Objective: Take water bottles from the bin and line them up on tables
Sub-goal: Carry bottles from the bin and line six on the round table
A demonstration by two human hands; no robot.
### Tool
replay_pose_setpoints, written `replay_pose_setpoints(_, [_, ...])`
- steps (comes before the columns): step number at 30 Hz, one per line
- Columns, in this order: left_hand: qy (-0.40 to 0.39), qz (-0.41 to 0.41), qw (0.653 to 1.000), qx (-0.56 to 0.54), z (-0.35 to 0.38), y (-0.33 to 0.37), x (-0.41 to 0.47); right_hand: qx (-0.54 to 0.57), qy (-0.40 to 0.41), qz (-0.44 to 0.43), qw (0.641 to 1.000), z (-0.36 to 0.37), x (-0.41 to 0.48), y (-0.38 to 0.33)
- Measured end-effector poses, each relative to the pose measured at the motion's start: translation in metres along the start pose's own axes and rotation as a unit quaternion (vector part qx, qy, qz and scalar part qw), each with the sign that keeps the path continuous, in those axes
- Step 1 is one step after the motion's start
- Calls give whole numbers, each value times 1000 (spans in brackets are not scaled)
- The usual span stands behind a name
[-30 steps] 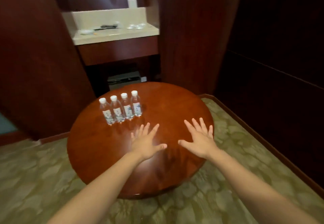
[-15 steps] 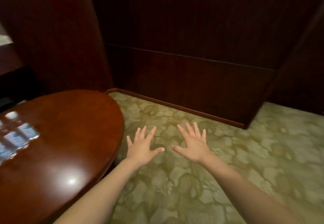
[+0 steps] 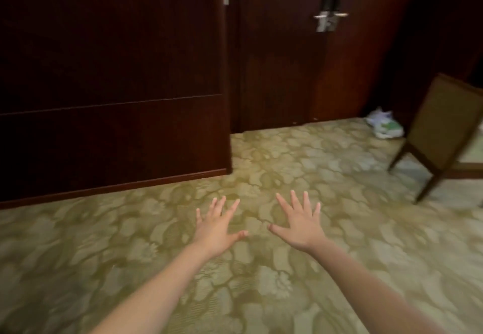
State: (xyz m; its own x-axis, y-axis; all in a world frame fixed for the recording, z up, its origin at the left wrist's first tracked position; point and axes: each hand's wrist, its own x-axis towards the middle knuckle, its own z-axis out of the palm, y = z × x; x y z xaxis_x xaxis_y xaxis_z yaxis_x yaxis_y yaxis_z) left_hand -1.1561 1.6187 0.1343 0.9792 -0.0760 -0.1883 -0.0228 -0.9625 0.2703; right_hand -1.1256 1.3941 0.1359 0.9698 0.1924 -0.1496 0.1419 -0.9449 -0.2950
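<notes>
My left hand (image 3: 215, 229) and my right hand (image 3: 300, 225) are stretched out in front of me, palms down, fingers spread, over the green patterned carpet (image 3: 261, 294). Both hands hold nothing. No water bottles, bin or table show in the head view at this moment.
A dark wood wall panel (image 3: 112, 85) fills the left, its corner jutting onto the carpet. A dark door with a metal handle (image 3: 329, 18) stands straight ahead. A wooden chair (image 3: 441, 129) is at the right, with a white plastic bag (image 3: 384, 124) on the floor behind it.
The view has swung to the right: the round table with its row of bottles has left the frame, and the door and chair have come in. My hands stay open and spread.
</notes>
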Motion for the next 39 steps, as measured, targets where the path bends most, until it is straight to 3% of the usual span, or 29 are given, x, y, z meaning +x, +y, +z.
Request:
replay_pose_setpoints(11, [-52, 180, 981, 54, 45, 239, 122, 6, 41, 173, 984, -65, -40, 229])
replay_pose_setpoints(24, [-95, 377, 918, 76, 90, 468, 305, 54, 104, 367, 923, -121, 3, 427])
replay_pose_setpoints(32, [-98, 445, 886, 86, 89, 591, 416, 66, 129, 437, 888, -175, 59, 529])
replay_pose_setpoints(39, [-111, 465, 874, 84, 98, 676, 485, 75, 130, 453, 879, -207, 108, 623])
